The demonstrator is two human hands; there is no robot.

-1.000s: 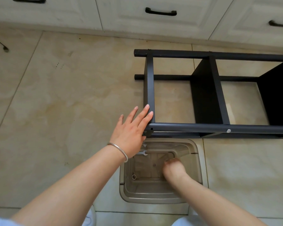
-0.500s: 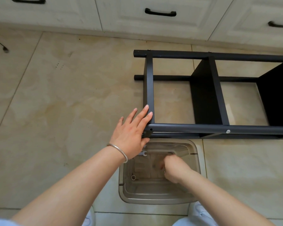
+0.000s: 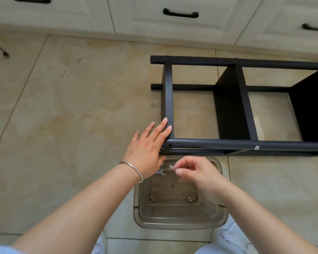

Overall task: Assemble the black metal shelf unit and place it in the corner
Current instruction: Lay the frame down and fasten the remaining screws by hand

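The black metal shelf unit (image 3: 242, 143) lies on its side on the tiled floor, its poles running to the right. My left hand (image 3: 147, 149) lies flat against its near left corner, fingers spread on the end crossbar (image 3: 168, 99). My right hand (image 3: 195, 173) is above a clear plastic bin (image 3: 180, 220), pinching a small pale screw (image 3: 171, 166) between thumb and forefinger. A small flat wrench (image 3: 161, 172) rests at the bin's far left edge, partly behind my left hand. An empty screw hole (image 3: 170, 145) shows in the near pole.
White cabinet drawers with black handles (image 3: 180, 13) run along the far side. Two small metal fittings (image 3: 189, 199) lie in the bin's bottom. A dark cable end (image 3: 5, 55) lies on the floor at the far left. My shoes (image 3: 229, 235) show at the bottom.
My right hand has come up out of the bin, now pinching a small screw. My left hand has stayed on the shelf's corner.
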